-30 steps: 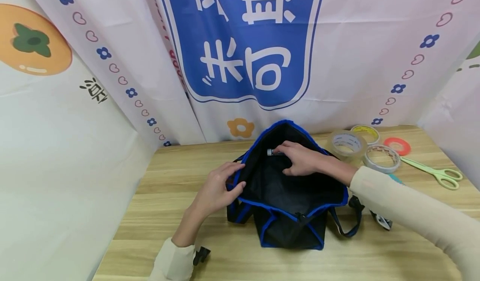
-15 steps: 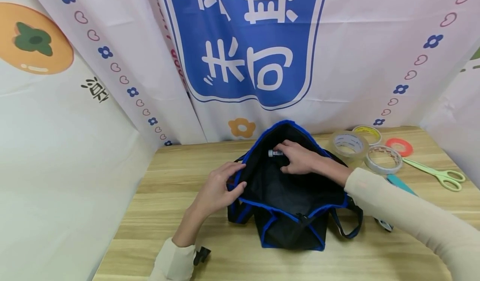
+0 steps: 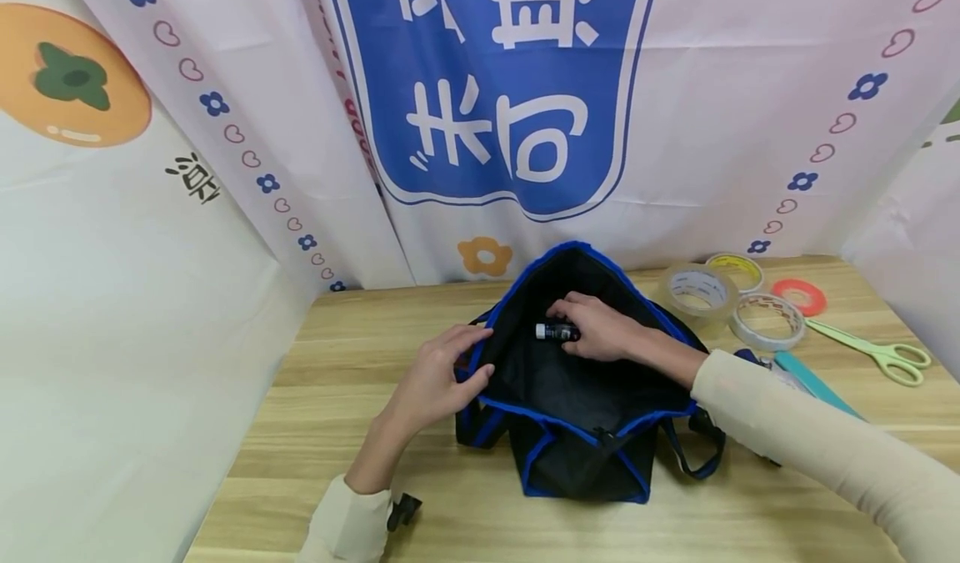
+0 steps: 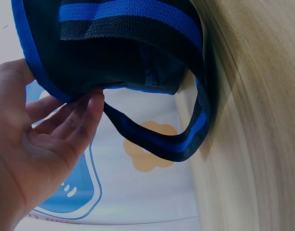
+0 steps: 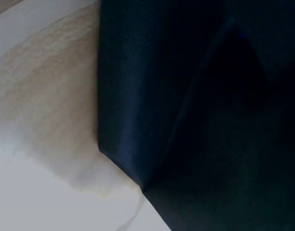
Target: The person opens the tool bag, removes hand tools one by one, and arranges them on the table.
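A black bag (image 3: 577, 463) with blue edging lies on the table, its mouth spread wide toward me. My left hand (image 3: 435, 379) grips the left edge of that mouth; in the left wrist view, the same hand (image 4: 46, 144) has its fingertips on the blue rim, beside a black-and-blue strap (image 4: 157, 144). Inside the bag, my right hand (image 3: 600, 327) holds a small dark bottle (image 3: 558, 331) with a pale cap and white print, cap pointing left. Dark bag cloth (image 5: 138, 96) fills much of the right wrist view, which shows neither the hand nor the bottle.
Right of the bag lie a clear tape roll (image 3: 697, 292), a yellow-cored roll (image 3: 738, 271), a white roll (image 3: 767, 321), a red ring (image 3: 801, 296), green scissors (image 3: 877, 350) and a teal strip-like item (image 3: 817, 384). A printed curtain (image 3: 712, 129) hangs behind the table.
Within the bag, my right hand has drawn the bottle slightly nearer to me, and more of the bottle shows. My left hand stays at the rim.
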{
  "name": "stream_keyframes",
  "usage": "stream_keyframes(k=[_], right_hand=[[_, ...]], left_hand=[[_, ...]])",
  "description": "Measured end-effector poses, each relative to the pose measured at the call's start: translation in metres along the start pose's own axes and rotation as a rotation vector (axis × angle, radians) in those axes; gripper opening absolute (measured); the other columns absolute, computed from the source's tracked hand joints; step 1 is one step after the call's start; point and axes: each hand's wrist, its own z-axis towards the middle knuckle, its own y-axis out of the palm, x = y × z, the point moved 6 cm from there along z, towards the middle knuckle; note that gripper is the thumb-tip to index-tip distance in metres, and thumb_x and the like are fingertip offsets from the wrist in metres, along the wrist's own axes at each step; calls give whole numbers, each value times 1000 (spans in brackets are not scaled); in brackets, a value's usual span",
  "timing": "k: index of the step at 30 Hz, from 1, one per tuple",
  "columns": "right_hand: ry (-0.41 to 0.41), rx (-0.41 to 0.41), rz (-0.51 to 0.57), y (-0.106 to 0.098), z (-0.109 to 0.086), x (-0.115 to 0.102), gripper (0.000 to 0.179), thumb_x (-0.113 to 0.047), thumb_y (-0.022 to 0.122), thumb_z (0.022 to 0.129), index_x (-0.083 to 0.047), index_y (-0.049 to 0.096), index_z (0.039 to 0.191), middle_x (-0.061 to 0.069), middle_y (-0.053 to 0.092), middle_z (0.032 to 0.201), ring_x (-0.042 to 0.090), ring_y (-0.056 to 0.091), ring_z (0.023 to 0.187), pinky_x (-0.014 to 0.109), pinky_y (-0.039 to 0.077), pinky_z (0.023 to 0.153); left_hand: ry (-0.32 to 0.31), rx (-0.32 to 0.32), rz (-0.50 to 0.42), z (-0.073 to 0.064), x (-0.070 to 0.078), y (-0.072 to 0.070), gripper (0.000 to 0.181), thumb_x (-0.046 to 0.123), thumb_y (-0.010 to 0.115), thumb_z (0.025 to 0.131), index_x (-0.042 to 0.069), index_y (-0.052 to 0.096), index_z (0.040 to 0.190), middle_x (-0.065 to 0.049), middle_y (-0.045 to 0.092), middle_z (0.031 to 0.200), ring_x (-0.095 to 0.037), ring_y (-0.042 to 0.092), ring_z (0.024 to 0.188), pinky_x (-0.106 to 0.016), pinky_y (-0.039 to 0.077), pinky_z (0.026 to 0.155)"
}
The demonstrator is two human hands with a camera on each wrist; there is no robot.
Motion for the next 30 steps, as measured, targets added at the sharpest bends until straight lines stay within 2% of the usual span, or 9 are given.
stream_keyframes(k=[5, 12, 24, 30], right_hand=[[-23, 21, 6, 2, 0, -2, 46, -7, 80, 92, 0, 67, 135, 17, 68, 123, 25, 65, 104, 43, 59, 90], [-19, 7, 11, 5, 1, -2, 44, -6, 80, 91, -1, 69, 134, 14, 69, 118, 28, 68, 109, 44, 60, 93], [-31, -9, 1, 14, 2, 2, 31, -5, 79, 91, -7, 75, 122, 9, 70, 110, 22, 66, 100, 41, 58, 86], [-43, 4, -9, 11, 0, -2, 28, -4, 76, 94, -8, 76, 122, 9, 70, 112, 21, 66, 99, 40, 58, 84]], left_hand=[[3, 1, -1, 0, 0, 0, 49, 16, 77, 97, 0, 67, 142, -17, 69, 141, -31, 71, 122, -42, 64, 88], [-4, -2, -5, 0, 0, 1, 49, 16, 77, 97, 0, 66, 142, -17, 69, 142, -32, 70, 125, -44, 64, 93], [2, 0, 13, 0, 0, 2, 49, 17, 77, 97, 0, 67, 142, -17, 70, 141, -31, 71, 124, -43, 64, 93], [-1, 0, 8, 0, 0, 2, 49, 16, 77, 97, 0, 66, 142, -17, 69, 142, -32, 70, 124, -43, 64, 92]])
